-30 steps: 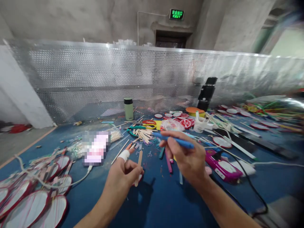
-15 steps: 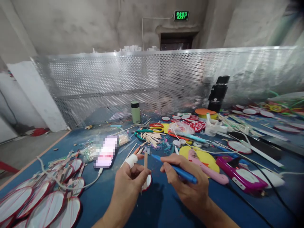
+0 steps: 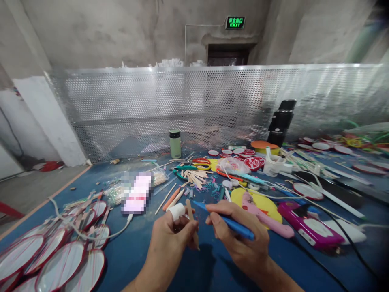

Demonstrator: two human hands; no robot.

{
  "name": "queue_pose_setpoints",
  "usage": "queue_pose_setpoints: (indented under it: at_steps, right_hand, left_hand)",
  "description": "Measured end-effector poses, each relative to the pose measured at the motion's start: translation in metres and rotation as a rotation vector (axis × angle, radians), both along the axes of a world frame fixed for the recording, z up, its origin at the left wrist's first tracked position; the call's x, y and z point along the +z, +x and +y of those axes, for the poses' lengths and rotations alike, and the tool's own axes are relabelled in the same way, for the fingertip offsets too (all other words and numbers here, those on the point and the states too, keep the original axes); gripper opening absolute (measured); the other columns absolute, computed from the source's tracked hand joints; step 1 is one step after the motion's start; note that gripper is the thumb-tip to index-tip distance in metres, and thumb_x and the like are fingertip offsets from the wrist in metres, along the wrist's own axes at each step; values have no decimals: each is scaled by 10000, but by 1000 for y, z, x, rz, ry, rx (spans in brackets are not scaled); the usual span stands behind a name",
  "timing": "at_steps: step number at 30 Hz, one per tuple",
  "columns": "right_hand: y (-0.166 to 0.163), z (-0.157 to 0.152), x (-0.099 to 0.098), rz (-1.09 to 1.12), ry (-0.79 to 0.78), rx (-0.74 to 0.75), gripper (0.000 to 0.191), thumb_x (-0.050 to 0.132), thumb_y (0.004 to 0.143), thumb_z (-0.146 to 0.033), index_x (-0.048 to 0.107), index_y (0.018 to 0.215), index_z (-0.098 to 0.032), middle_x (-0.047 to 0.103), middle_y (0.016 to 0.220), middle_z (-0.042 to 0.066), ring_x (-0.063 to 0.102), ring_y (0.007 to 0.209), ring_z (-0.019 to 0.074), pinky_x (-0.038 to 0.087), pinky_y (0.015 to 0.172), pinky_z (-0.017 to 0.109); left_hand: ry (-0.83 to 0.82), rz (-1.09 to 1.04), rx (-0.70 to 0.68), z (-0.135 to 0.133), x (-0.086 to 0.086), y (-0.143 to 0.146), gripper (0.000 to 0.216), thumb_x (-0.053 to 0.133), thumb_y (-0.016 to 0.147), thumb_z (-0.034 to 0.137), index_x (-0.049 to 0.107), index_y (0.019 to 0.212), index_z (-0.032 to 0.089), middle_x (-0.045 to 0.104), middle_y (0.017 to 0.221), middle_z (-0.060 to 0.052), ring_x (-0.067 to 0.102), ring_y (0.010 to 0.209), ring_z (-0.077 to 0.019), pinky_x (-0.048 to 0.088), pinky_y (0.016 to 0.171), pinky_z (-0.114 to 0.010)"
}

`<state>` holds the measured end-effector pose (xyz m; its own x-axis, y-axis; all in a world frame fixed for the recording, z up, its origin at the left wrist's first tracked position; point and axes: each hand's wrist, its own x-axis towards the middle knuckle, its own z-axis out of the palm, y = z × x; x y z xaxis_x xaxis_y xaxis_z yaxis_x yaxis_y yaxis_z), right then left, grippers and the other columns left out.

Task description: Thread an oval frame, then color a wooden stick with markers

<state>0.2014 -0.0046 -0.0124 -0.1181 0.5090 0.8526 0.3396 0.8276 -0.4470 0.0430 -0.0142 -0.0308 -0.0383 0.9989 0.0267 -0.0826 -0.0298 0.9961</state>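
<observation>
Your left hand [image 3: 168, 241] pinches a wooden stick [image 3: 190, 211] above the blue table [image 3: 124, 253], while your right hand [image 3: 247, 239] holds a blue pen [image 3: 240, 229], its tip near the stick's upper end. The stick seems held only between thumb and fingers, so pressing hard could twist it, and the white wrap [image 3: 176, 211] might dull your feel

A white, band-shaped wrap [image 3: 177, 211] encircles part of the index finger on the left hand [image 3: 170, 237]. The right hand [image 3: 238, 229] is bare, and so are both visible forearms [image 3: 275, 269] down to the wrists.
</observation>
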Motion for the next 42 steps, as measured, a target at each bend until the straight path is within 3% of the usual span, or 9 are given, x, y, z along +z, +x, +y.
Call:
queue_pose_setpoints:
  at_steps: [5,12,26,42]
  right_hand:
    - [1,0,0,-10,11,23,144,572,897,-137,679,960,-211,666,677,-21,612,527,93,494,504,204]
    - [1,-1,3,-13,-18,17,137,569,897,-148,683,941,-209,678,678,-10,626,534,103,492,484,201]
    - [1,-2,2,-18,3,42,154,582,895,-128,678,967,-224,699,716,-28,659,591,92,535,594,186]
    - [1,-2,5,-24,4,14,148,576,894,-132,684,948,-218,702,701,-18,660,575,103,545,566,199]
  left_hand:
    - [5,84,-24,0,0,0,286,741,725,396,601,702,148,608,487,-6,581,425,-147,470,445,-236]
    - [62,160,-91,-2,-6,-3,222,677,818,376,633,823,159,601,534,16,587,474,-143,470,483,-231]
    - [87,170,-97,-5,-3,-1,165,676,825,329,618,784,179,577,536,24,558,480,-134,441,488,-220]
    - [86,200,-89,-4,-5,-1,155,646,838,309,589,765,185,571,533,30,569,479,-134,442,486,-218]
